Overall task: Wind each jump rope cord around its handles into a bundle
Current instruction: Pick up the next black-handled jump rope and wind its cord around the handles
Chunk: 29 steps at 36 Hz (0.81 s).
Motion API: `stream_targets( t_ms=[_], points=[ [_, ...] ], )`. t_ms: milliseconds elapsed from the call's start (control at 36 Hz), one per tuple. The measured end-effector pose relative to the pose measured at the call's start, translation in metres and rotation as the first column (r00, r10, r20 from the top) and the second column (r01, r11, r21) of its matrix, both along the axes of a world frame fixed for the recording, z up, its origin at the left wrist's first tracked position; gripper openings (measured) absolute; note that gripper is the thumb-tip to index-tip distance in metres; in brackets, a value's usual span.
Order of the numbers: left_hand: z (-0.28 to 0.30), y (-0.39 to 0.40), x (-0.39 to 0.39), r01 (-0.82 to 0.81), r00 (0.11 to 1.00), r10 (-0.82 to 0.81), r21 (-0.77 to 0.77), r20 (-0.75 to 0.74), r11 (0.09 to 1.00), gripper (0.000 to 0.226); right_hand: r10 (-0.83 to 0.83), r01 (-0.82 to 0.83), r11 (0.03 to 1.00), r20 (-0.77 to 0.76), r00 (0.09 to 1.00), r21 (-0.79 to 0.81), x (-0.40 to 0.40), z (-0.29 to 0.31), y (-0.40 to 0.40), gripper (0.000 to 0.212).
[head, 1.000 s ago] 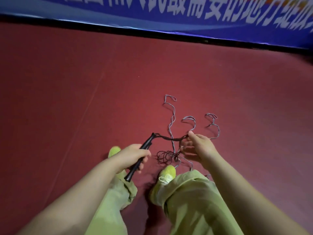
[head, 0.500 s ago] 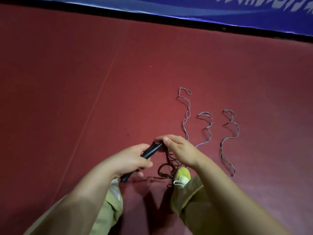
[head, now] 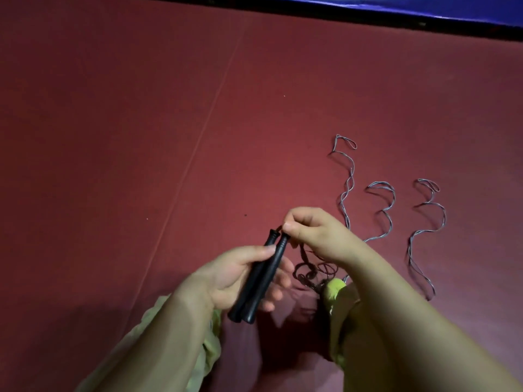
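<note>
While left hand [head: 237,275] grips handles [head: 260,275], right hand [head: 314,233] pinches cord [head: 304,254].

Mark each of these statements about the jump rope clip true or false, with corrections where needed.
1. The left hand holds two black handles side by side. True.
2. The right hand rests flat on the floor. False: it is raised, pinching at the top ends of the handles.
3. Pale cords lie in wavy lines on the red floor. True.
4. The dark cord is wound neatly around the handles. False: it hangs in a loose tangle below the right hand.
5. The floor is blue. False: it is red.
</note>
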<state>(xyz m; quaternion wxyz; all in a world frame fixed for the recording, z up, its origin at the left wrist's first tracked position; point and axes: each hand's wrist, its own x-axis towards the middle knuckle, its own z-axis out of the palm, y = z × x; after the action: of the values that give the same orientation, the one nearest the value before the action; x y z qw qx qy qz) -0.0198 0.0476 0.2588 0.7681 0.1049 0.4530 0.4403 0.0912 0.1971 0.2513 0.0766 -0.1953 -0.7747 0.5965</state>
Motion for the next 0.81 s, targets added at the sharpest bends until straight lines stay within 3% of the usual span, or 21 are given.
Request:
stream_targets(
  t_ms=[111, 194, 306, 500, 556, 611, 694, 750, 806],
  points=[
    [-0.005, -0.009, 0.003, -0.023, 0.988, 0.012, 0.07, 0.152, 0.997, 0.026, -0.02, 0.022, 0.998, 0.046, 0.999, -0.055, -0.003, -0.002, -0.018, 0.042],
    [-0.006, -0.014, 0.003, -0.16, 0.957, 0.125, 0.116, 0.262, 0.98, 0.035, -0.057, 0.062, 0.997, 0.112, 0.992, -0.043, 0.0, -0.003, -0.028, 0.069],
    [-0.005, -0.019, -0.006, -0.368, 0.89, 0.278, 0.207, 0.362, 0.907, 0.037, -0.073, 0.069, 0.997, 0.192, 0.979, 0.024, 0.013, -0.011, -0.035, 0.071],
    [-0.011, -0.003, -0.011, -0.512, 0.847, 0.438, 0.241, 0.302, 0.825, 0.061, 0.001, -0.017, 0.996, 0.186, 0.983, 0.087, 0.021, -0.018, -0.032, 0.069],
    [-0.014, 0.005, -0.012, -0.55, 0.835, 0.527, 0.205, 0.158, 0.81, 0.054, 0.016, -0.062, 0.977, 0.219, 0.976, 0.202, 0.023, -0.012, -0.026, 0.066],
    [-0.019, 0.014, -0.012, -0.508, 0.837, 0.535, 0.202, -0.116, 0.837, 0.04, 0.033, -0.124, 0.929, 0.255, 0.966, 0.349, 0.025, -0.004, -0.019, 0.064],
    [-0.029, 0.027, -0.012, -0.276, 0.732, 0.328, 0.181, -0.597, 0.944, 0.038, 0.066, -0.208, 0.851, 0.295, 0.953, 0.482, 0.028, 0.002, -0.009, 0.04],
    [-0.035, 0.036, -0.011, -0.105, 0.678, 0.148, 0.104, -0.72, 0.989, 0.034, 0.069, -0.224, 0.822, 0.298, 0.952, 0.524, 0.03, 0.005, -0.002, 0.022],
    [-0.038, 0.045, -0.009, 0.044, 0.674, -0.013, 0.022, -0.739, 0.999, 0.022, 0.044, -0.177, 0.826, 0.251, 0.967, 0.535, 0.032, 0.01, 0.008, 0.016]
  ],
)
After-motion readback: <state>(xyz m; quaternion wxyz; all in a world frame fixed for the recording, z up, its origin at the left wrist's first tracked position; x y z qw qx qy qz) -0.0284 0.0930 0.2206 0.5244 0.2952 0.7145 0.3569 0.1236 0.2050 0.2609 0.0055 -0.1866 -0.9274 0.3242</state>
